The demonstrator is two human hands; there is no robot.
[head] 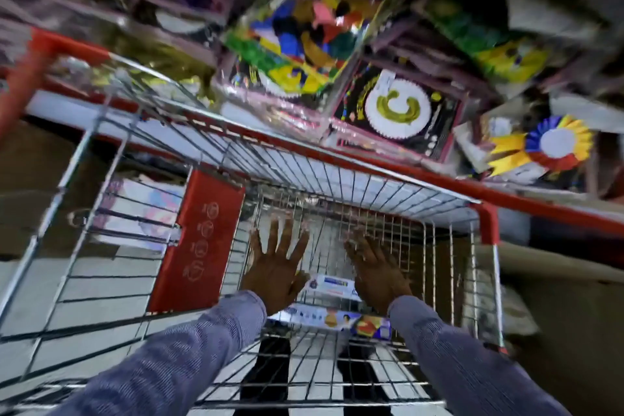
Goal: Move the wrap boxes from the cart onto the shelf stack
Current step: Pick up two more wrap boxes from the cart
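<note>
Both of your hands are down inside the wire cart [337,179], fingers spread and holding nothing: your left hand [275,267] hovers over the left ends of the wrap boxes [337,300], your right hand [378,275] over their right ends. Neither grip has closed on anything yet, and motion blur hides whether a palm is already touching cardboard.

The boxes lie flat on the cart floor between your wrists, long and narrow, at least two side by side; the nearer one [351,321] has a bright printed face. Expect them to be light and stiff along their length, with thin card walls that dent if squeezed mid-span, and a glossy print that may slide. Press in on the two short ends, or pinch across the width near the middle with one hand.

The tall wire sides close you in, so the boxes probably need to come straight up before you turn. The red child-seat flap [199,243] stands just beside your left hand. Beyond the cart's red rim, the shelf [540,203] is crowded with plastic-wrapped party packs [293,44] and a paper rosette [550,145], so free room there looks tight.
</note>
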